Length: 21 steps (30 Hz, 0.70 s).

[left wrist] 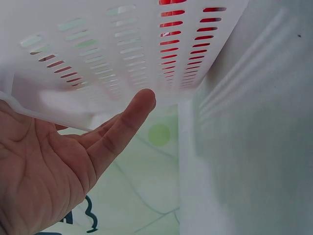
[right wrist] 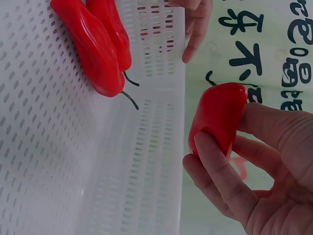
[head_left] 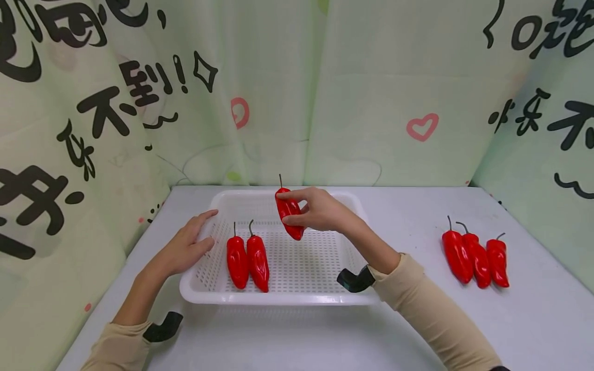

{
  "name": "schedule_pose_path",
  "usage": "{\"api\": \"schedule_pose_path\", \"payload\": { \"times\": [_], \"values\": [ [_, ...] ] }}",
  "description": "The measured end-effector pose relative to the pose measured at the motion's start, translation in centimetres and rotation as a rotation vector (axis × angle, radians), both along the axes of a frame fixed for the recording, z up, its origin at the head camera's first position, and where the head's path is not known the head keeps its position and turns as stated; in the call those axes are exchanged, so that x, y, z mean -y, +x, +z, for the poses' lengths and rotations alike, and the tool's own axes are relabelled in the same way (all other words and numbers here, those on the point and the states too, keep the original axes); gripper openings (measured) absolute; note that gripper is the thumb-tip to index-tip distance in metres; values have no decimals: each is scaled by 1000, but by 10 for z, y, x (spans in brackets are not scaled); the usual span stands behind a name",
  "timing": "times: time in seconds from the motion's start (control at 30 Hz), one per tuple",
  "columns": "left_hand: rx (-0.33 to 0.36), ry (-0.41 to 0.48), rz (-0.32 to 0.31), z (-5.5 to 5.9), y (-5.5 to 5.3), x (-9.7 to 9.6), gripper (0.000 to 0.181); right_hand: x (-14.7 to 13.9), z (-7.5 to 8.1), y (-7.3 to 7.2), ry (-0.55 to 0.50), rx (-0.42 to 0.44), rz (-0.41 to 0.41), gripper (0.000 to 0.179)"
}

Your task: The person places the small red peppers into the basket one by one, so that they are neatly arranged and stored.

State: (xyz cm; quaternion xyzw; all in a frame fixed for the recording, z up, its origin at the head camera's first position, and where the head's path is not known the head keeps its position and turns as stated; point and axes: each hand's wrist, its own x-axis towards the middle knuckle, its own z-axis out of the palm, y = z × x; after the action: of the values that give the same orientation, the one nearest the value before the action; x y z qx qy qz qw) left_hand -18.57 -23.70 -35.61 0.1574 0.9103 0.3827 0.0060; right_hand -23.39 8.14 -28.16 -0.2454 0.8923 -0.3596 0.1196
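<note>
My right hand (head_left: 320,210) pinches a glossy red pepper (head_left: 289,206) between thumb and fingers, above the rear half of a white perforated plastic basket (head_left: 278,299). The pepper's thin stem points up. Two more red peppers, a left one (head_left: 237,263) and a right one (head_left: 258,263), lie side by side on the basket's left floor, stems toward the back. My left hand (head_left: 187,245) holds the basket's left rim, thumb over the edge and fingers along the outer slotted wall (left wrist: 132,44), as the left wrist view shows.
Three red peppers (head_left: 478,257) lie close together on the white table (head_left: 403,216), right of the basket. A pale green curtain (head_left: 362,103) with black lettering and pink hearts encloses the back and both sides.
</note>
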Motion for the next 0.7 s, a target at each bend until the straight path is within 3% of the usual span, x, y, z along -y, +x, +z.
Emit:
{"api": "schedule_pose_path", "payload": {
  "times": [0.7],
  "values": [
    [-9, -28, -1, 3, -1, 0, 65, 34, -25, -8, 169, 51, 96, 51]
  ]
}}
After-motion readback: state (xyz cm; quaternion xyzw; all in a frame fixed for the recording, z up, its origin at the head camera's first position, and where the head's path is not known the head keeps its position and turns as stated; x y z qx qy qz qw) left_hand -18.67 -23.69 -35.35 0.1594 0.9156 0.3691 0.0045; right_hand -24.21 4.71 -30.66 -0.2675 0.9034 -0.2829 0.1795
